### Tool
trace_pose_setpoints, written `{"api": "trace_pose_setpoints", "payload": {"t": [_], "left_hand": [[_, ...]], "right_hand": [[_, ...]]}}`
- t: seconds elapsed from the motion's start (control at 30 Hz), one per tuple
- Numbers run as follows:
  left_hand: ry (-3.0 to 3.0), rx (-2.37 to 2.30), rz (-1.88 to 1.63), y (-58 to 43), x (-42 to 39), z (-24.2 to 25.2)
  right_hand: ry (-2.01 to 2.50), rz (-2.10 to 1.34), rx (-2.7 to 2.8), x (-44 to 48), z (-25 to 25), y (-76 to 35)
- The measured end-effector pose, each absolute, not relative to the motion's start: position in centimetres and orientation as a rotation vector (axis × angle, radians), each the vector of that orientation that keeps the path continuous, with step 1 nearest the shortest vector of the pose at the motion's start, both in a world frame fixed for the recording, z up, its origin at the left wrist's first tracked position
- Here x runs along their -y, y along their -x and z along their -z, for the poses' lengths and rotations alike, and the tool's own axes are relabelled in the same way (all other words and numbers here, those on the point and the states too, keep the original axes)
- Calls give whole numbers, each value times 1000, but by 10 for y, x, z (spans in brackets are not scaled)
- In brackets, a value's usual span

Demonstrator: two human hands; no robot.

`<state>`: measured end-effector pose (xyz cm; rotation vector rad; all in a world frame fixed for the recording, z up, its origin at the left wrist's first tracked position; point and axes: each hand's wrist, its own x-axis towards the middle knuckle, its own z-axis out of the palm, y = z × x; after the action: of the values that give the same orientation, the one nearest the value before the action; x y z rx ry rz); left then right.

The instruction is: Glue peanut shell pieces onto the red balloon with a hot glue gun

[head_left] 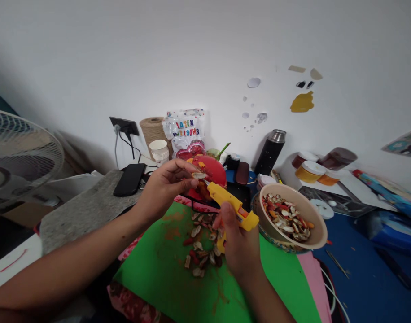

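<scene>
Between the thumb and fingers of my left hand (pixel 170 181) is a pale peanut shell half (pixel 198 175), its hollow side showing. My right hand (pixel 241 240) grips a yellow hot glue gun (pixel 230 199), its nozzle close to the shell; whether they touch I cannot tell. Just behind both hands sits a red balloon (pixel 217 170) with some orange and brown pieces on it, partly hidden by my fingers. Beneath the glue gun, several loose shells (pixel 198 246), some painted red, lie scattered on a green sheet (pixel 151 273) with brownish smears.
At the right, a beige bowl (pixel 321 235) holds many painted and plain shells. Behind stand a black flask (pixel 270 152), paint jars (pixel 309 172), a latex balloons bag (pixel 185 130), twine (pixel 151 128) and paper cups (pixel 159 148). A phone (pixel 129 179) and a fan (pixel 22 152) are at the left.
</scene>
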<state>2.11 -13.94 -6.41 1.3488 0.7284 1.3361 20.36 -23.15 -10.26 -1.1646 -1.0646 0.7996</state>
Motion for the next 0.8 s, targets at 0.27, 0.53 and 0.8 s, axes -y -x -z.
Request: {"api": "trace_pose_setpoints", "payload": {"t": [0.27,0.53,0.8], "left_hand": [[-1314,-740,-1332,-22,138,64],[-1323,-739,-1332,-24,139,64],[-1296,-746,-1376,-21,136,65]], "right_hand": [[1172,-799,1044,230,104,-204],[1153,-806,1052,229,105,-204],[1163,-856,1099,228,96,-203]]}}
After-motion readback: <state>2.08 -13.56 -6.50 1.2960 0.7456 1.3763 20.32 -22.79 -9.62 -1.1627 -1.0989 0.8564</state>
